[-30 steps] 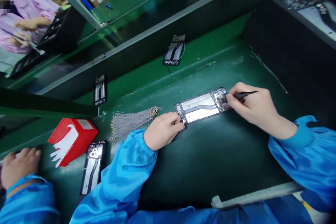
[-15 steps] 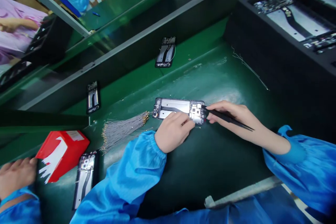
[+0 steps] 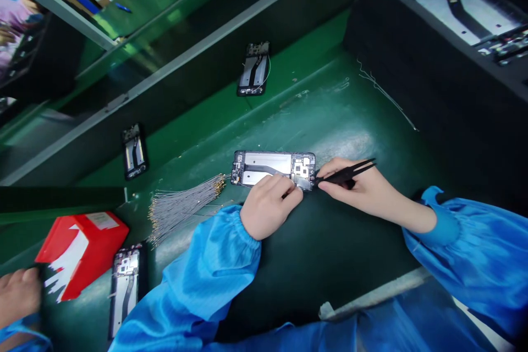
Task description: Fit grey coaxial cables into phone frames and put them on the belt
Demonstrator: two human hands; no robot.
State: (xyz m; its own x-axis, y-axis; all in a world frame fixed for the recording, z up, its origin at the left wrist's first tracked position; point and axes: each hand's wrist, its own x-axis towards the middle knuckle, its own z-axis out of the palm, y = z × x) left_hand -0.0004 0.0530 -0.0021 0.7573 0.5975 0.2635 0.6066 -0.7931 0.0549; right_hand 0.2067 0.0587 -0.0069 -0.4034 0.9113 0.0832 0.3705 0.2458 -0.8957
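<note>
Far left: a co-worker's hand [image 3: 18,294], blue-cuffed, at the edge of view. Next, one red bin [image 3: 97,256], white paper strips at its near side. Just right of it, one opened phone [image 3: 124,291]; above, a second phone unit [image 3: 134,151] near the dark partition. One fanned bundle of thin grey cables [image 3: 185,203], gold-tipped. Beyond, one upper phone [image 3: 253,69] with a loose pale wire.

Centre: your workpiece phone [image 3: 280,162], flat on the green bench, lying lengthwise before you. Your left hand [image 3: 268,209]: fingers curled over its near edge; whether they pinch anything, one cannot tell. Your right hand [image 3: 363,190]: fingers clamped on black tweezers [image 3: 344,174], prongs pointing right, other end at the phone's right end.

Right: thin loose wires [image 3: 388,96]; one black box [image 3: 396,49] holding opened phones.
</note>
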